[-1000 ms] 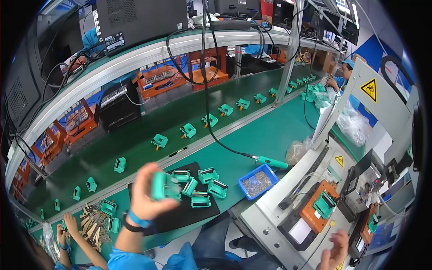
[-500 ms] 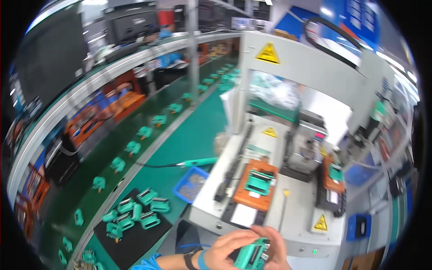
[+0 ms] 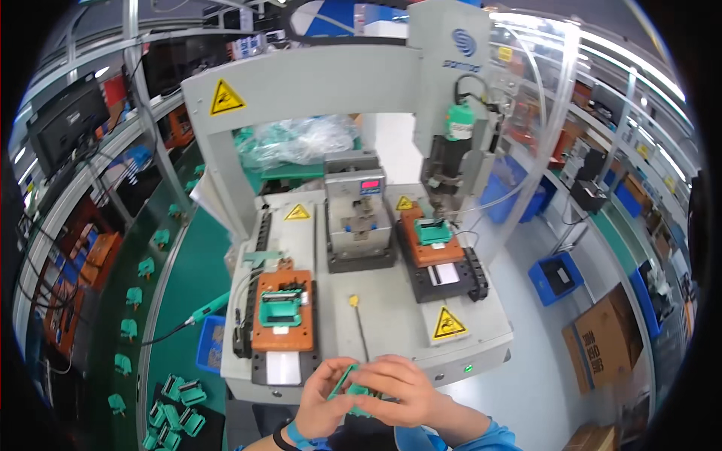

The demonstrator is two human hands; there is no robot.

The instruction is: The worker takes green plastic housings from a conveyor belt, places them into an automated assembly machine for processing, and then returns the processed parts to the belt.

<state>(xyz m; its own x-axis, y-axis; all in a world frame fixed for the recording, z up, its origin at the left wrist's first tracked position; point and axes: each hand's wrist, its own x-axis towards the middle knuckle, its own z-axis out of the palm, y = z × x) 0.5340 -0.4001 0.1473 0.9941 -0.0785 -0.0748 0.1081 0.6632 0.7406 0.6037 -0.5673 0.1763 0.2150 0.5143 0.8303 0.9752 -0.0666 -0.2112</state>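
My left hand [image 3: 320,406] and my right hand [image 3: 406,395] meet in front of the machine, both closed around a green plastic housing [image 3: 342,382]. Fingers cover much of it. Beyond them, a similar green housing [image 3: 280,310] sits in the left orange fixture [image 3: 265,337] of the machine. Another green housing [image 3: 433,232] rests in the right orange fixture [image 3: 440,256], beneath the machine's tool head [image 3: 445,177].
The grey machine frame [image 3: 316,79] arches over both fixtures. A metal unit with a red display [image 3: 359,225] stands between them. Several green housings [image 3: 171,413] lie on a dark mat at left, near a blue bin [image 3: 210,344], a green-handled tool [image 3: 210,307] and a conveyor carrying more housings.
My view has swung right, so the machine now appears more centred. Both hands still hold the green housing; my right hand and forearm show more fully.
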